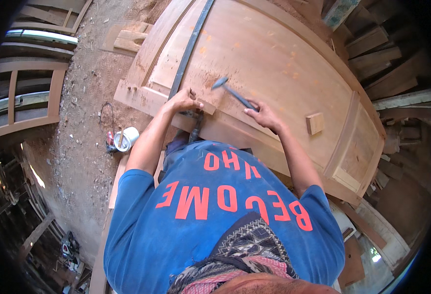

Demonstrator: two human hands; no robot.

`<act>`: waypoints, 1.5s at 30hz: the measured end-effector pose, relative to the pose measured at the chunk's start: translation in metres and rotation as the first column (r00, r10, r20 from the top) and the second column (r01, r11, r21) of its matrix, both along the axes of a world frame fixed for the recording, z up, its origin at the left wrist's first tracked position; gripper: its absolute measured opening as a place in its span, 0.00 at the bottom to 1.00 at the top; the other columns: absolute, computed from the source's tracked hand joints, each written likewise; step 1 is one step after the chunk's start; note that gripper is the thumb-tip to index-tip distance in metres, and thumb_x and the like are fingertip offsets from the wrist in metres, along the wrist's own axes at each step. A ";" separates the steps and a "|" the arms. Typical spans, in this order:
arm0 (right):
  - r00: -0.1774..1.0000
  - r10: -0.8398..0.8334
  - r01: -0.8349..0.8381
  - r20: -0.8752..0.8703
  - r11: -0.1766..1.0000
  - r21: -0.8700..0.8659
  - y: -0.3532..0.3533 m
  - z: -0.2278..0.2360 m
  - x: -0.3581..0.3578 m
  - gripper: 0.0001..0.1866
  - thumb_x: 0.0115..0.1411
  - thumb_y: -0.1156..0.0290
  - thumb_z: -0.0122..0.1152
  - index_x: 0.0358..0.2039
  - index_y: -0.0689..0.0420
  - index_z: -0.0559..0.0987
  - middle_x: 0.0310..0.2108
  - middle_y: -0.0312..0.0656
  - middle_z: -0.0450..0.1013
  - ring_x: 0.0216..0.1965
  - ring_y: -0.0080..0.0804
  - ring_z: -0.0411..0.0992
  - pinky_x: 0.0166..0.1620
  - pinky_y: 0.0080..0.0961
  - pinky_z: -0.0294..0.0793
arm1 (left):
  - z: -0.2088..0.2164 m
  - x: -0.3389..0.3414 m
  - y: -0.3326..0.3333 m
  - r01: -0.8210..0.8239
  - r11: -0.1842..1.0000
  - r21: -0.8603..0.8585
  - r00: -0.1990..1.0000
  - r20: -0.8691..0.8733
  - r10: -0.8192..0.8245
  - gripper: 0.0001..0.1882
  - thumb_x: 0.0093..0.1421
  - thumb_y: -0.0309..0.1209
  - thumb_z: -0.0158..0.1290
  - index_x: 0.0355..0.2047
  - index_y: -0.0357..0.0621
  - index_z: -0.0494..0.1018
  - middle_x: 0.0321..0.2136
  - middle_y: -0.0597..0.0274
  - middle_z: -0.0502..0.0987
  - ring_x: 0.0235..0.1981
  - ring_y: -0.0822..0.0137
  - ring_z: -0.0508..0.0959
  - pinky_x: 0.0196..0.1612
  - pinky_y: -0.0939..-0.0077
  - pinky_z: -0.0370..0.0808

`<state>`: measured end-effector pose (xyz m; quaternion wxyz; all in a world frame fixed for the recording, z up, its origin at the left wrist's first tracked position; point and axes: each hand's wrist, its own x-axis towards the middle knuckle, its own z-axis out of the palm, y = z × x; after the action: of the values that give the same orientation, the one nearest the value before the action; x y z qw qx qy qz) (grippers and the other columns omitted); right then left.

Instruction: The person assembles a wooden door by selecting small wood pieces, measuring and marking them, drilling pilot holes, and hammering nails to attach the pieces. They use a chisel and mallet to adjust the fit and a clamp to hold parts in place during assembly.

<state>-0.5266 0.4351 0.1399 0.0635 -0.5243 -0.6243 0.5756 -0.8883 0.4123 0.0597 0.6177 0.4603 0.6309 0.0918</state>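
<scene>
A hammer [237, 97] with a dark handle is gripped in my right hand [267, 117], its metal head up and to the left over the panel. My left hand [182, 101] is closed at the near edge, thumb against a small flat wood block [207, 108]; its fingers partly hide the hold. Under both hands lies a large wooden door [254, 49] with raised framing. A long dark bar clamp [190, 49] crosses the door beside my left hand. Its screw end [196, 128] shows below the near edge, close to my body.
Another wood block [315, 123] rests on the door right of my right hand. A white bucket [126, 139] stands on the dirt floor at left, beside a red tool [110, 141]. Wooden frames [34, 93] lean at far left; scrap boards [372, 44] pile up at right.
</scene>
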 end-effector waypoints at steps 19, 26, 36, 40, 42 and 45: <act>0.944 0.324 -0.331 0.066 0.924 0.190 -0.001 -0.044 -0.030 0.24 0.71 0.64 0.56 0.65 0.57 0.73 0.49 0.49 0.80 0.49 0.38 0.76 0.56 0.36 0.74 | 0.010 0.010 -0.007 -0.019 0.996 0.084 0.999 -0.027 0.021 0.31 0.48 0.35 0.76 0.44 0.26 0.73 0.30 0.54 0.81 0.32 0.65 0.81 0.36 0.69 0.78; 0.977 0.192 -0.199 0.088 0.977 0.074 0.009 -0.013 -0.027 0.22 0.70 0.63 0.56 0.62 0.55 0.76 0.46 0.55 0.80 0.49 0.48 0.77 0.55 0.41 0.74 | 0.014 0.007 0.002 0.049 0.997 -0.065 0.997 -0.062 -0.053 0.41 0.50 0.38 0.75 0.56 0.25 0.68 0.46 0.42 0.81 0.46 0.56 0.82 0.48 0.65 0.79; 0.983 0.108 -0.096 0.151 0.992 -0.086 0.017 0.005 -0.030 0.22 0.70 0.59 0.57 0.60 0.54 0.77 0.38 0.50 0.80 0.40 0.39 0.78 0.44 0.40 0.78 | 0.016 0.009 0.000 0.047 0.999 -0.019 0.997 -0.061 -0.048 0.37 0.55 0.39 0.72 0.55 0.26 0.68 0.43 0.41 0.81 0.43 0.57 0.82 0.45 0.65 0.79; 0.969 -0.082 0.059 0.231 0.993 0.104 0.032 -0.007 -0.036 0.22 0.70 0.59 0.57 0.59 0.59 0.77 0.36 0.51 0.80 0.39 0.41 0.78 0.46 0.39 0.76 | 0.004 0.009 -0.013 0.040 0.994 0.099 0.996 -0.084 -0.031 0.35 0.60 0.47 0.66 0.54 0.29 0.71 0.44 0.40 0.81 0.45 0.55 0.82 0.47 0.63 0.79; 0.970 -0.024 0.006 0.241 0.997 0.075 0.030 -0.014 -0.033 0.22 0.70 0.59 0.57 0.58 0.59 0.77 0.38 0.53 0.80 0.41 0.43 0.78 0.49 0.39 0.76 | 0.003 0.018 -0.020 0.067 0.987 0.147 0.988 -0.144 -0.046 0.30 0.66 0.50 0.59 0.53 0.34 0.71 0.44 0.41 0.81 0.46 0.53 0.82 0.48 0.61 0.78; 0.980 0.079 -0.098 0.185 0.991 0.095 0.020 -0.030 -0.032 0.22 0.70 0.60 0.56 0.58 0.59 0.78 0.42 0.54 0.80 0.46 0.45 0.78 0.52 0.40 0.75 | 0.011 0.029 -0.022 0.026 0.988 0.150 0.982 -0.188 0.003 0.25 0.68 0.47 0.56 0.50 0.36 0.74 0.42 0.40 0.82 0.46 0.52 0.82 0.49 0.60 0.77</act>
<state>-0.5582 0.4549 0.1094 0.0082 -0.5419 -0.6793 0.4948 -0.8591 0.3902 0.0705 0.5193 0.5162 0.6748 0.0923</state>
